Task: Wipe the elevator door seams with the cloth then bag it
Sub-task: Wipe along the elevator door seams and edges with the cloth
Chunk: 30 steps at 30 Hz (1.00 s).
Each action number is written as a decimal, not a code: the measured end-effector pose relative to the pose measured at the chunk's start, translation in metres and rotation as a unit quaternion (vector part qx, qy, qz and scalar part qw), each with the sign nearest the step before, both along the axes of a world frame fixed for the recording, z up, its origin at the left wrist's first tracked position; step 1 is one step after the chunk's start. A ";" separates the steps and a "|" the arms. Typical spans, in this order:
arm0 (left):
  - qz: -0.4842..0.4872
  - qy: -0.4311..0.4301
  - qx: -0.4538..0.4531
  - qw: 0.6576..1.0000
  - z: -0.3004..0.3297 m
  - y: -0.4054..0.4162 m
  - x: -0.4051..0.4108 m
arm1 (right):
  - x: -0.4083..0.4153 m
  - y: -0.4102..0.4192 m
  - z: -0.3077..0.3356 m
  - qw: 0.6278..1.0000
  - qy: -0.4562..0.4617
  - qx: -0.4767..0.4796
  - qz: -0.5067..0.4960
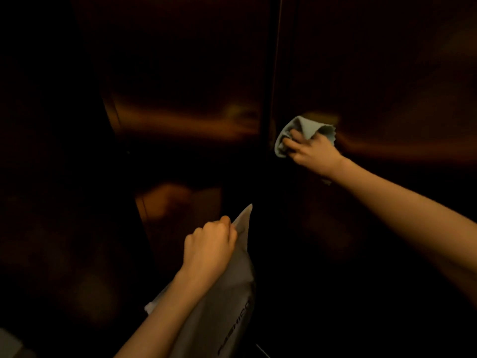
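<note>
bag [227, 301] bottom cut off, cloth [304, 130] bunched, seam [271, 73] dim

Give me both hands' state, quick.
Left hand: closed, holding the bag.
Right hand: closed, holding the cloth at the door seam.

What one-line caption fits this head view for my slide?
Right hand presses a grey cloth against the elevator door seam while left hand grips the bag.

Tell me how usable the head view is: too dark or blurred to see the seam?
Head view: very dim, warm smeared reflections on the doors; the seam reads only as a dark line. The right hand, cloth, left hand and bag are lit and fairly sharp.
</note>
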<state>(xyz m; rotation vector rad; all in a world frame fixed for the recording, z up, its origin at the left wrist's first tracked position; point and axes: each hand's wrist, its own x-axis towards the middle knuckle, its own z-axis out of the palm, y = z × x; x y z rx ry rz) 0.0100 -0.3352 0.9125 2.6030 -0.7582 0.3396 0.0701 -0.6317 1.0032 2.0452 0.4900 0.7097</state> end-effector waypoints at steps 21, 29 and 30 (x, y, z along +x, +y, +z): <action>-0.099 -0.116 -0.021 0.988 0.111 0.008 0.030 | -0.015 0.004 0.115 0.998 -0.053 0.014 -0.028; -0.100 -0.135 0.015 0.986 0.132 -0.006 0.038 | -0.013 -0.006 0.071 0.985 0.091 -0.059 -0.132; -0.097 -0.142 0.020 0.985 0.135 -0.008 0.041 | -0.012 -0.008 0.069 0.983 0.103 -0.074 -0.135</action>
